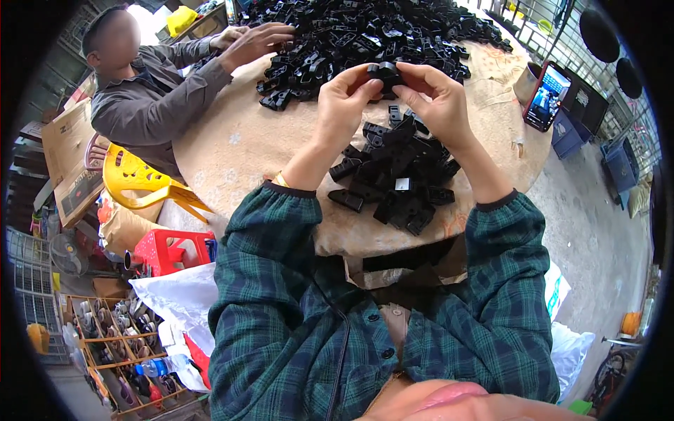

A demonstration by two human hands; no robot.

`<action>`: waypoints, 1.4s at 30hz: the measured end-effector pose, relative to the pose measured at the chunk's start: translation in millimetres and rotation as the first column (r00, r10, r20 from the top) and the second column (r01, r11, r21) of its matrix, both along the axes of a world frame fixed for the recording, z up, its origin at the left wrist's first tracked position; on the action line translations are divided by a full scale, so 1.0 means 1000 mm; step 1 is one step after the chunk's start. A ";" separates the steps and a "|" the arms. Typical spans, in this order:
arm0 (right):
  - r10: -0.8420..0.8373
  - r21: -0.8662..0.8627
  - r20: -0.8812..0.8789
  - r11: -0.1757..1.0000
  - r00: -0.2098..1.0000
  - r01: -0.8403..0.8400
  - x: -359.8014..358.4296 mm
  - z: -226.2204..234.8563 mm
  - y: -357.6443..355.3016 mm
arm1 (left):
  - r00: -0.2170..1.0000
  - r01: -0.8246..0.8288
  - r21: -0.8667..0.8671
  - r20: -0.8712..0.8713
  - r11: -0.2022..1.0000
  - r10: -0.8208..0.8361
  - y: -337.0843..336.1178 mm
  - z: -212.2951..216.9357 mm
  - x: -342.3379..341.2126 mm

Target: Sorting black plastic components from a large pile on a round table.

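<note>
My left hand [344,98] and my right hand [437,98] meet over the table, both closed on one small black plastic part [382,72]. Fingertips and thumbs pinch it from either side, so its lower side is partly covered. Beneath my wrists lies a small pile of similar black plastic parts [393,168], with one whitish square on top. Beyond my hands a far larger heap of black plastic parts [365,31] spreads over the back of the table.
A patterned cloth covers the round table [232,168]. Across at the left, a co-worker [154,84] reaches into the big heap. A phone [547,97] leans by a cup [526,81] at the right edge. A yellow chair [137,179] and red stool [165,252] stand left.
</note>
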State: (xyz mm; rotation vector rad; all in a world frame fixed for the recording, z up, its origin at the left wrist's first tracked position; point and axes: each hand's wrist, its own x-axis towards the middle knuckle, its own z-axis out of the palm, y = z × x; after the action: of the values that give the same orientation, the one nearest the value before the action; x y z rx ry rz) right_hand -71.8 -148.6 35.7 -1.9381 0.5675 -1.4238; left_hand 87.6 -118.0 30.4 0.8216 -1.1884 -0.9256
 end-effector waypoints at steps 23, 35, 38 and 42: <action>-0.211 -0.529 -0.019 0.832 0.977 0.170 0.000 0.012 0.003 | 0.975 0.208 0.004 -0.084 0.978 -0.207 0.010 0.015 0.002; -0.755 -0.421 -0.627 0.535 0.191 0.732 -0.054 -0.045 -0.105 | 0.392 0.368 -0.200 0.919 0.908 0.044 0.044 0.031 -0.018; -0.664 -0.320 -0.662 0.669 0.346 0.671 -0.055 -0.051 -0.113 | 0.417 0.400 -0.266 0.905 0.877 0.084 0.044 0.029 -0.019; -0.734 -0.391 -0.524 0.658 0.431 0.644 -0.052 -0.047 -0.109 | 0.616 0.212 -0.228 0.786 0.950 0.051 0.028 0.018 -0.009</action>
State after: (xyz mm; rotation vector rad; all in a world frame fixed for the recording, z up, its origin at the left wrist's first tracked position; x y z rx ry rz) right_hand -123.5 -257.2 -11.3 -2.4444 1.8477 -1.1619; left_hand 78.9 -89.6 48.7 0.9571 -2.1052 -0.3930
